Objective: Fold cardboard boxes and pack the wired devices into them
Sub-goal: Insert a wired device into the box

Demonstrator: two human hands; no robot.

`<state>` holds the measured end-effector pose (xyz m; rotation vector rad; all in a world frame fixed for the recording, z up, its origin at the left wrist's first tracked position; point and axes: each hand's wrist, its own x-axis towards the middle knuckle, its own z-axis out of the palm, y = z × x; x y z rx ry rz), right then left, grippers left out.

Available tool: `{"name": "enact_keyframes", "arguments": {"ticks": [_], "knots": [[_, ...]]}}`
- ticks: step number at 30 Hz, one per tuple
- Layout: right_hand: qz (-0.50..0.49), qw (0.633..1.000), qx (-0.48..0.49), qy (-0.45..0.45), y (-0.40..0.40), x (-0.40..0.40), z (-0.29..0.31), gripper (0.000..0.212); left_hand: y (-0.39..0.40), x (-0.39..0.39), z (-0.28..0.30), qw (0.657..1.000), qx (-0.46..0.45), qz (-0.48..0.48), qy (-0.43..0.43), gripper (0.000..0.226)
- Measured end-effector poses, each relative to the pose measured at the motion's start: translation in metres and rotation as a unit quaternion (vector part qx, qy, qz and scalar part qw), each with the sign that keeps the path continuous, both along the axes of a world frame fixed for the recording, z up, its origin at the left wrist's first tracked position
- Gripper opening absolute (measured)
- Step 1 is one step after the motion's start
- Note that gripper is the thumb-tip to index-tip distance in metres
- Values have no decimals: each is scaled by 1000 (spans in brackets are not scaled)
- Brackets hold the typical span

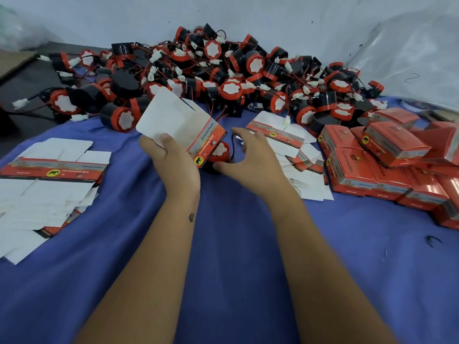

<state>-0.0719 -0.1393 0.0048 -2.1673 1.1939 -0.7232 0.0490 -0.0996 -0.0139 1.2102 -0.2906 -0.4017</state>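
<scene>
Wired devices (213,78): big black-and-red pile along the far wall, on the blue cloth (223,244) over the table. Packed boxes (377,160) stacked at right; flat box blanks (49,177) stacked at left, a second loose lot (285,142) just past the right hand.

Left hand (173,165) grips one flat box (178,122), fingers curled round its near edge, thumb on top. Box tilted, long axis running from near-right up to far-left, white flap up. Not yet folded open, by the look of it.

One device (219,152) sits on the cloth just right of that box, tucked partly under its lower corner, between the two hands. Right hand (248,155) hovers at it, fingers spread and relaxed, thumb touching or nearly touching its near side; holding nothing.

Key relation: the device is nearer the right hand, box mouth lies just left of it. Likely next step: open the box, then push the device in leftward.
</scene>
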Motion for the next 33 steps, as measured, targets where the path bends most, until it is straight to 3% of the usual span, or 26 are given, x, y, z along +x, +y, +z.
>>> {"name": "enact_keyframes", "arguments": {"ticks": [5, 10, 12, 14, 16, 18, 20, 23, 26, 29, 33], "knots": [[-17, 999, -31, 21, 2, 27, -10, 45, -2, 0, -3, 1000, 6, -12, -12, 28], [-12, 1000, -15, -11, 3, 24, -15, 42, 3, -4, 3, 999, -34, 2, -3, 15], [-62, 994, -37, -81, 5, 16, -12, 43, 7, -4, 6, 998, -66, 15, -1, 21], [-145, 963, -71, -217, 5, 5, -5, 50, 10, -4, 7, 996, -82, 13, -44, 29], [-175, 911, -123, -352, 8, -5, 2, 55, 8, -7, 4, 989, -40, -15, -143, 31], [-143, 888, -187, -394, 16, -10, 3, 53, 5, -11, -2, 967, 20, -79, -240, 24], [-66, 889, -226, -393, 24, -8, 1, 51, 2, -16, -9, 946, 51, -159, -277, 26], [5, 909, -214, -358, 31, 0, 0, 53, 1, -17, -9, 947, 59, -214, -234, 39], [-24, 943, -195, -270, 31, 4, -1, 49, 5, -18, -5, 952, 16, -253, -171, 44], [-46, 956, -234, -172, 27, 2, -4, 44, 10, -20, -1, 950, 36, -250, -183, 60], [-72, 944, -316, -61, 25, 4, -1, 33, 9, -16, -4, 947, 36, -255, -194, 45]]}}
